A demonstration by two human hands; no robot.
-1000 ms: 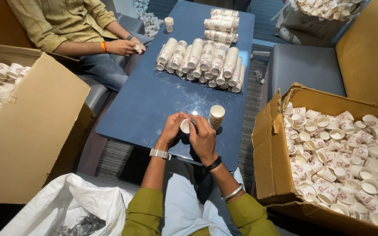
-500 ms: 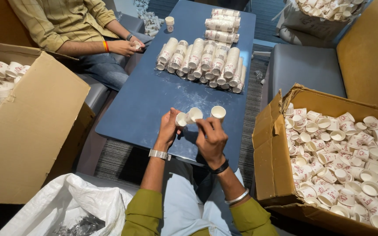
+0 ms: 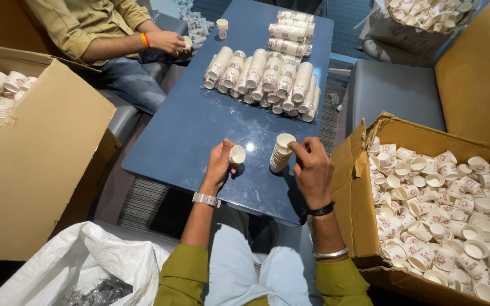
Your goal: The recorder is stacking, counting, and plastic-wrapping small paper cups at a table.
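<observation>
Left hand (image 3: 219, 164) curled around a single paper cup (image 3: 237, 154), pinched between thumb and fingers, tipped on its side with the mouth facing the camera, held just above the near edge of the desk (image 3: 199, 130). Right hand (image 3: 312, 169) beside a short stack (image 3: 281, 152) of nested cups standing on the desk — fingertips (image 3: 296, 146) pressed together on the rim of the top cup, the rest of the hand arched above. Cup and stack near each other, not touching. Watch on the left wrist; dark band and metal bangle on the right.

Farther up the desk, rows (image 3: 262, 79) of long cup stacks lying on their sides, packed close; more such stacks (image 3: 289, 33) beyond them, and one upright cup (image 3: 222, 26) near the far corner. At right, open cardboard box (image 3: 358, 187) full of loose cups, just beside the right forearm. At left, second box (image 3: 41, 141) with cups showing at its top edge. White sack (image 3: 86, 260) at lower left, below that box. Across the desk at upper left, another person's hands (image 3: 171, 42) closed around a small cup — orange band on that wrist.
</observation>
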